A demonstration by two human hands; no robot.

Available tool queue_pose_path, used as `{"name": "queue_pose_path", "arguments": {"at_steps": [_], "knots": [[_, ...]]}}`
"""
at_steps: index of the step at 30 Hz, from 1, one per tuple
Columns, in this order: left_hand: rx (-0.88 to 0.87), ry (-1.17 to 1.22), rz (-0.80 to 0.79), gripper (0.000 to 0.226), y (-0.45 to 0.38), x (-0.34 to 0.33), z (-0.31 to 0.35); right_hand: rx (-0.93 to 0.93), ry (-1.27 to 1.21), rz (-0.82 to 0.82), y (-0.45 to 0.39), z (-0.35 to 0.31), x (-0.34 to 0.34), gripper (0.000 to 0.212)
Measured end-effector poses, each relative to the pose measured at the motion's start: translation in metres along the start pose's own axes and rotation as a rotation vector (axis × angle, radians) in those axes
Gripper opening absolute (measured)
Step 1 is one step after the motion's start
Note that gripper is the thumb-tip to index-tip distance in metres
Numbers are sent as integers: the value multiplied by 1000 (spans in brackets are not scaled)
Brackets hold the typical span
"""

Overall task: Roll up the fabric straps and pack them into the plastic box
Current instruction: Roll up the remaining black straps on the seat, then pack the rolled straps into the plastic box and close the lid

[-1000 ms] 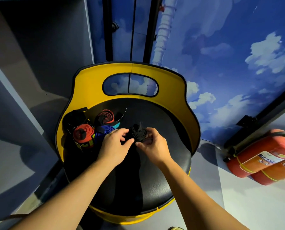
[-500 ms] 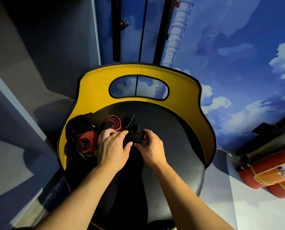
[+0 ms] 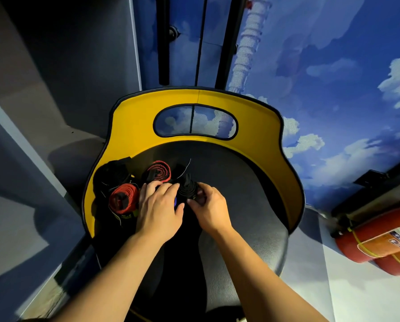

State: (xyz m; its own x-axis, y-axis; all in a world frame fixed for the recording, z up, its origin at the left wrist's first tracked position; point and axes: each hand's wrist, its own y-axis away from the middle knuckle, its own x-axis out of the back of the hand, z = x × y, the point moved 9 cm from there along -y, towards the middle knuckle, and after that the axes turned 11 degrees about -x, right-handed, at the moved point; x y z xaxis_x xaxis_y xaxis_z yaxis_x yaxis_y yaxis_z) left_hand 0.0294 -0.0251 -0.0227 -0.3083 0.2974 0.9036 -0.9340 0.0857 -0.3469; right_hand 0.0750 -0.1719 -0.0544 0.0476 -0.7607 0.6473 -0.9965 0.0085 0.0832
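Head view: we see a rolled black strap standing on the black seat of a yellow-backed chair, near the seat's middle. Our right hand has its grip on the roll, fingertips curled against its right side. Our left hand lies palm down just left of the roll, fingers fairly straight and spread, their tips reaching the roll's left edge; we cannot tell whether this hand pinches anything. Both forearms come up from the bottom edge.

Under the left hand a scrap of blue peeks out, mostly hidden. To the left sit two red rolls and a dark bundle too shadowed to make out.

The right half of the seat lies bare up to the yellow rim. A red fire extinguisher lies on the floor, well apart.
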Motion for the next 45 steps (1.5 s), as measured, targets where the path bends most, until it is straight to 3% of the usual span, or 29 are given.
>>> {"name": "queue_pose_path", "arguments": {"at_steps": [13, 21, 28, 36, 45], "knots": [[7, 78, 34, 52, 3, 15, 6, 7, 21, 22, 10, -2, 12, 46], [-75, 91, 73, 48, 12, 30, 28, 27, 36, 33, 30, -6, 34, 49], [-140, 113, 57, 47, 35, 56, 49, 151, 136, 90, 74, -25, 65, 42], [-140, 62, 114, 47, 54, 144, 70, 252, 183, 169, 133, -78, 116, 45], [-179, -30, 276, 40, 86, 291, 84, 476, 248, 226, 211, -196, 166, 47]]}}
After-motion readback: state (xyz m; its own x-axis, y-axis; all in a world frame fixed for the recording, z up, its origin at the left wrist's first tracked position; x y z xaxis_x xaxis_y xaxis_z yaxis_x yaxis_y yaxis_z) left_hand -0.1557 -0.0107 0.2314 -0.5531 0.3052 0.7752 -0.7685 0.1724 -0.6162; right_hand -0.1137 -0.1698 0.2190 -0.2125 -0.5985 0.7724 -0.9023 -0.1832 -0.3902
